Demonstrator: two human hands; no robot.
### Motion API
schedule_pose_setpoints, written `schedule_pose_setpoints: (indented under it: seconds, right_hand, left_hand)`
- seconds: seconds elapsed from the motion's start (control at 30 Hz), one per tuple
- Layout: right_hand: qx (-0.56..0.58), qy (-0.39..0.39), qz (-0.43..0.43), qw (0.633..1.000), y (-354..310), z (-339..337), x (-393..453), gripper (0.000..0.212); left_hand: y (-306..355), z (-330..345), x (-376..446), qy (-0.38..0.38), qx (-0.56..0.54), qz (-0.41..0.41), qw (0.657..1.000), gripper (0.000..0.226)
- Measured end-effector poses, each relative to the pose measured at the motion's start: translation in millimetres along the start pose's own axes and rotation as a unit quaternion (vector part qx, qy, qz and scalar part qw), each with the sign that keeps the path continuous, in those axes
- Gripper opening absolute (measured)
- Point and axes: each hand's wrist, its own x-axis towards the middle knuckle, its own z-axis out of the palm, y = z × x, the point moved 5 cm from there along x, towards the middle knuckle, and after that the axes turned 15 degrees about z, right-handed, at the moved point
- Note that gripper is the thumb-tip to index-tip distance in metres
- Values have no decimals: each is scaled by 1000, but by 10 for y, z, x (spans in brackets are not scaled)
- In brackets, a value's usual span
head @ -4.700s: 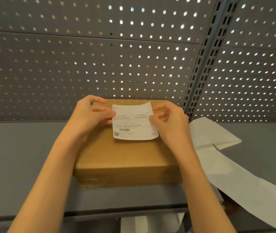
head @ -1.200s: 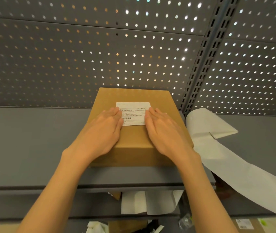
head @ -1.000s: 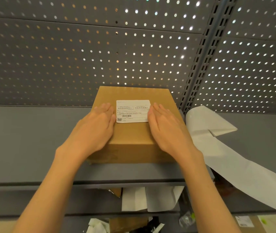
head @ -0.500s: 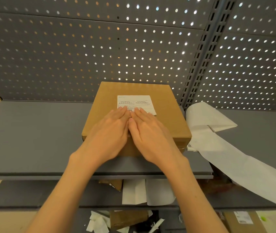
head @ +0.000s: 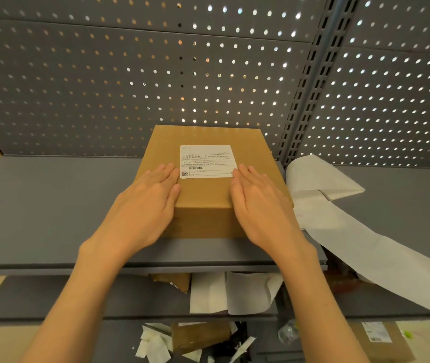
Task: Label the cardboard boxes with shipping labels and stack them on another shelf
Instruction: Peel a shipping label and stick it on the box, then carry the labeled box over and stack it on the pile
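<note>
Between flat left hand [head: 148, 203] and right hand [head: 258, 203], pressing the cardboard box [head: 208, 205]: shipping label [head: 207, 161], print illegible.

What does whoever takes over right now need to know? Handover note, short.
Left hand: flat on the cardboard box, fingers straight, left of the shipping label.
Right hand: flat on the box top, fingertips at the label's lower right corner.
Box sits on the grey shelf, against the perforated back panel. Backing paper strip trails off to the right.
Done: label lies flat on the box top.
Left: lift this box, stack it on another shelf, then label the next box.
</note>
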Motion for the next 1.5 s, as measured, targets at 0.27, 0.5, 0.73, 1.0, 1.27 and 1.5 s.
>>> schedule_pose_setpoints:
  seconds: [0.27,0.5,0.73,1.0,1.27,1.5]
  right_hand:
    - [-11,6,0,1000,21,9,-8,49]
    - [-17,12,-7,1000,-50,49,-23,50]
    - [-22,41,1,999,84,13,-61,51]
    - [218,91,91,967,479,-73,-98,55]
    - [531,-46,244,810,687,197,-81,74]
    - [570,-69,244,781,678,261,-97,69]
  left_hand:
    - [10,-10,-26,-3,13,-3,1000,50]
    - [162,34,18,15,12,24,1000,50]
    - [88,35,-62,19,22,15,999,51]
    - [-107,-14,-250,195,-148,-149,958,70]
    - [-350,318,-304,257,-569,-295,723,50]
    - [-313,330,-317,259,-583,-290,714,48]
